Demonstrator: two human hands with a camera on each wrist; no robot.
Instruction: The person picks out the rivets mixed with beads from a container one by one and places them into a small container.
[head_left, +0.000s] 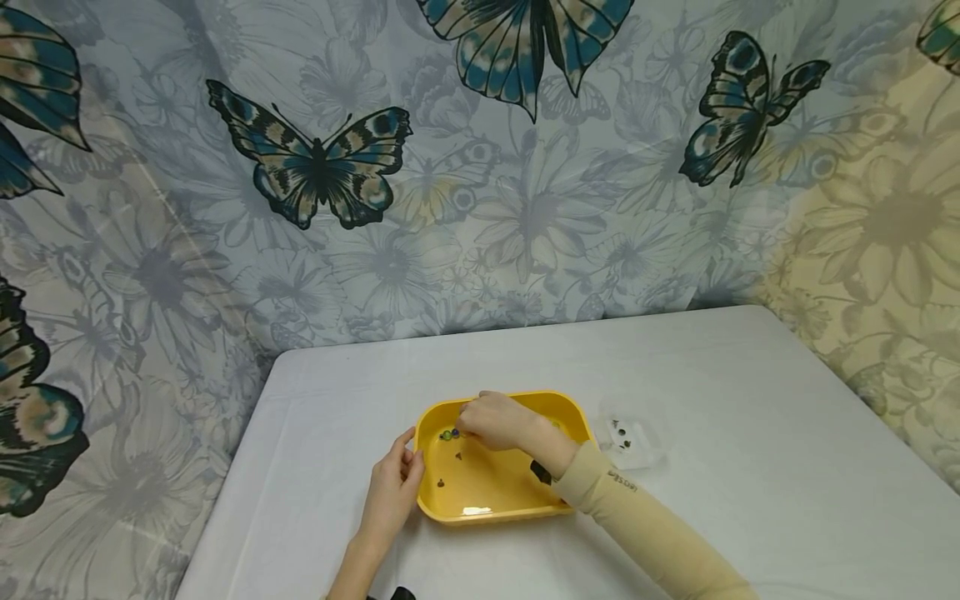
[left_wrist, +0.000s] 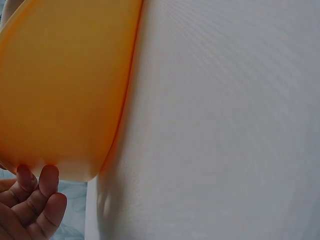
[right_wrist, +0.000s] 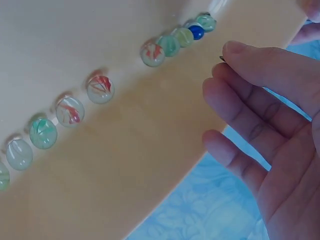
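My left hand (head_left: 393, 483) grips the left end of a yellow tray (head_left: 495, 492). In the left wrist view its curled fingertips (left_wrist: 49, 175) press against the tray's outer wall. My right hand (head_left: 498, 419) reaches over the tray near its far wall. Thumb and forefinger pinch a tiny dark piece (right_wrist: 222, 59), mostly hidden between them; I cannot tell what it is. In the right wrist view several glass marbles line the tray's wall, among them a blue marble (right_wrist: 197, 32), a green-swirled marble (right_wrist: 43, 133) and a red-swirled marble (right_wrist: 100, 89).
Two small dark pieces lie on the tray floor, one (head_left: 441, 483) toward the front left and one (head_left: 459, 456) behind it. Right of the tray, a clear plastic container (head_left: 633, 450) with several small dark pieces stands on the white table (head_left: 757, 417). Butterfly-print cloth (head_left: 525, 217) hangs behind.
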